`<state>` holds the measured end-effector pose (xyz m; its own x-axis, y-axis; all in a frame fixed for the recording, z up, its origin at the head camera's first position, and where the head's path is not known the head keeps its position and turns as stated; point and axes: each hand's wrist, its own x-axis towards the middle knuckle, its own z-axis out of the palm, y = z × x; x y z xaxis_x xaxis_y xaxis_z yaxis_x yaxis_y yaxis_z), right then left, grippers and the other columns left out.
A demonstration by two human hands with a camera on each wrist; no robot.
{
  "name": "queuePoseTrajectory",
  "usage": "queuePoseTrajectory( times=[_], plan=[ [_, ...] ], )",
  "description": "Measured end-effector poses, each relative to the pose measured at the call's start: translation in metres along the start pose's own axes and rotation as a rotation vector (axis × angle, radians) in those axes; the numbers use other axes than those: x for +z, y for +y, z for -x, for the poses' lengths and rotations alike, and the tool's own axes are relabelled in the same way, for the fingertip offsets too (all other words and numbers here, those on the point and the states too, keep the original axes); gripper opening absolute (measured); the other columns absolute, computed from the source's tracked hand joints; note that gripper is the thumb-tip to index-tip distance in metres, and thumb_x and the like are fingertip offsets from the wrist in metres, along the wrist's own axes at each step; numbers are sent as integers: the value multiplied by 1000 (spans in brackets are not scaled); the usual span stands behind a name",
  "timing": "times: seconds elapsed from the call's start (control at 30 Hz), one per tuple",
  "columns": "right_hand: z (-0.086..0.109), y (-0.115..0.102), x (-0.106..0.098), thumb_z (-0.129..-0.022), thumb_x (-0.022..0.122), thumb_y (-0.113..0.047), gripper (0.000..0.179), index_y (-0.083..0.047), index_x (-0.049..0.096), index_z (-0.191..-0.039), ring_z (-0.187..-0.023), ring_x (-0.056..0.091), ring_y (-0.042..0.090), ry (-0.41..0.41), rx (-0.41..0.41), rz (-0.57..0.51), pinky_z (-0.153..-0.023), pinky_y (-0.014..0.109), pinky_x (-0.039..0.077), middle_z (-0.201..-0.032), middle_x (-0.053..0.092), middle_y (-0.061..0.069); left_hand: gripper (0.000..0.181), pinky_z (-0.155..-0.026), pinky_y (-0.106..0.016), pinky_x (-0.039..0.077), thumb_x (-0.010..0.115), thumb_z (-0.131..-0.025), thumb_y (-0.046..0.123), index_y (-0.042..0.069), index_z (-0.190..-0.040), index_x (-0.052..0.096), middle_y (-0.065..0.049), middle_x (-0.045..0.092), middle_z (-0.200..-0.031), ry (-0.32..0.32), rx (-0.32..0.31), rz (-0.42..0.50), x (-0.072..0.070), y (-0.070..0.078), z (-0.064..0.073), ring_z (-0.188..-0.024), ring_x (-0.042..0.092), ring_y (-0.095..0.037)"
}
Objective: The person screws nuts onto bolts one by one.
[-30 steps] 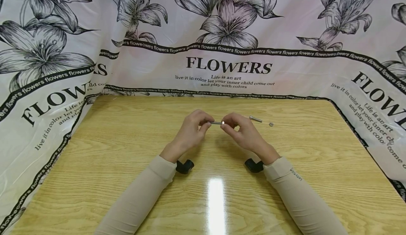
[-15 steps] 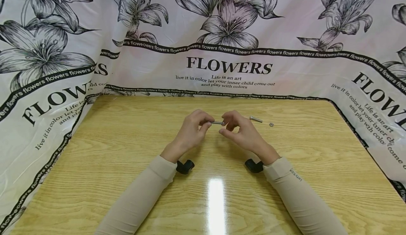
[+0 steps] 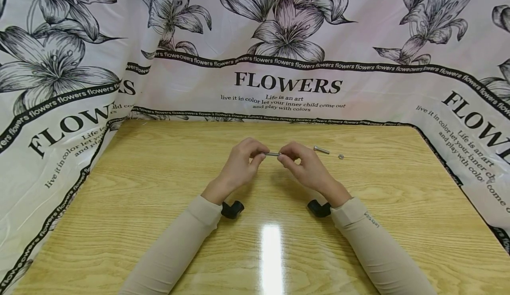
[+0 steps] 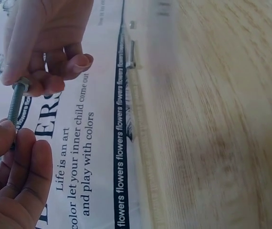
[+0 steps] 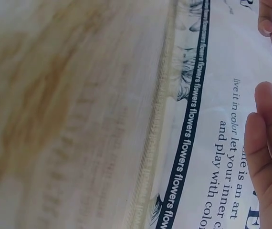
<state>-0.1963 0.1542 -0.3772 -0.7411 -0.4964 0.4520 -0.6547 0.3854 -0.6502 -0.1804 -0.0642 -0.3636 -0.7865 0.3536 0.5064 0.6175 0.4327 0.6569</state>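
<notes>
Two hands over a table [image 3: 131, 193]; left hand [image 3: 240, 160] pinching a bolt [image 4: 15, 107] crosswise, presumably to steady it; right hand [image 3: 304, 162] pinching the nut [image 4: 23, 84] at its right end, apparently for control; second bolt [image 3: 321, 149] and loose nut [image 3: 341, 156] farther right, seemingly within reach; bolt's left end hidden in grip; held parts cropped from right wrist view.

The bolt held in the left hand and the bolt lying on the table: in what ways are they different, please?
The held bolt is pinched by the left hand, above the table; the lying bolt rests on it.
The held bolt has what looks like a nut near its far end; the lying bolt has a loose nut beside it, apart.
Both look slender, grey and metallic.
</notes>
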Motion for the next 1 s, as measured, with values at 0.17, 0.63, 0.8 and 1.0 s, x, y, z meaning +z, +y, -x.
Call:
queuePoseTrajectory(
  times=[0.17, 0.63, 0.8, 1.0],
  plan=[
    [1, -1, -1, -99, 54, -17, 11, -12, 63, -102, -76, 58, 13, -7, 27, -5, -67, 38, 49, -87, 62, 2, 11, -75, -23, 51, 61, -91, 0, 4, -99, 68, -5, 62, -98, 2, -2, 13, 0, 1, 0, -85, 58, -14],
    [-2, -18, -2, -89, 66, 0, 20, -3, 57, -106, -72, 60, 17, 20, -23, -36, -66, 35, 49, -86, 64, 6, 11, -76, -23, 50, 62, -90, -1, 3, -99, 68, -5, 62, -98, -2, 4, 8, 1, 1, 0, -85, 58, -14],
    [-3, -36, -6, -89, 63, 3, 14, 3, 58, -103, -72, 57, 21, 15, -22, -11, -67, 37, 49, -85, 63, 11, 12, -75, -24, 50, 61, -91, -1, 4, -100, 67, -5, 61, -99, -5, -2, 11, 1, 0, 1, -85, 58, -14],
    [-1, -6, 2, -90, 63, 0, 17, -1, 60, -107, -74, 59, 19, 32, -11, -12, -66, 38, 50, -88, 65, 8, 13, -75, -25, 50, 59, -93, 0, 4, -102, 67, -5, 59, -100, -11, 4, 13, 1, -1, 1, -86, 56, -13]
  ],
)
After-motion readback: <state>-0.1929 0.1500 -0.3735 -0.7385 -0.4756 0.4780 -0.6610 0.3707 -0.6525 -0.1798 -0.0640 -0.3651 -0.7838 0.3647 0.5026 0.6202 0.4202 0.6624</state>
